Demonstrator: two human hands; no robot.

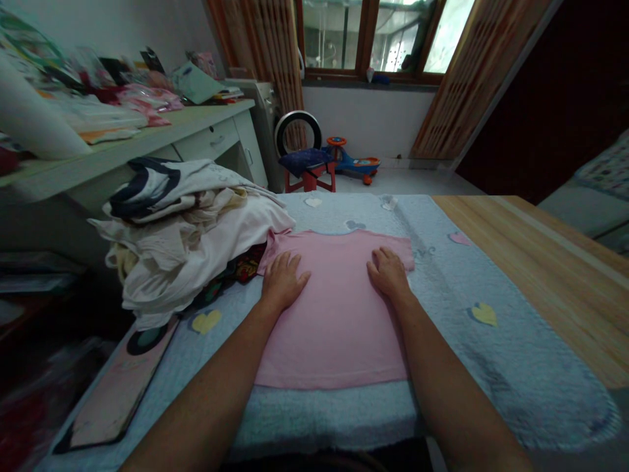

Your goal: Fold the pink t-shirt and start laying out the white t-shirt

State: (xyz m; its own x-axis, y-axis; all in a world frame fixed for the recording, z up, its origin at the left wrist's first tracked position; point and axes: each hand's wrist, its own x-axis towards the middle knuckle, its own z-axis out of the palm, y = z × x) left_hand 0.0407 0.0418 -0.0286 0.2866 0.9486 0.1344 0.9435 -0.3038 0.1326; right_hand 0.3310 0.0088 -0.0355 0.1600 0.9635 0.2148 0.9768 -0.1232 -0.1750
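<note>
A pink T-shirt (334,314) lies spread flat, its neckline at the far side and its hem towards me. On its left part, below the left sleeve, rests my left hand (284,280), fingers stretched out and thumb apart. My right hand (388,270) lies on the shirt near the right sleeve, its fingers slightly bent and nothing seen in them. Both palms face down on the cloth. Under the shirt is a light blue blanket (457,354) with heart patterns.
A pile of clothes (196,229) sits left of the shirt. A pink flat case (118,393) lies at the blanket's left edge. Bare wooden tabletop (540,262) shows on the right. Beyond are a cluttered desk (196,131), a red stool (310,178) and a blue ride-on toy (351,162).
</note>
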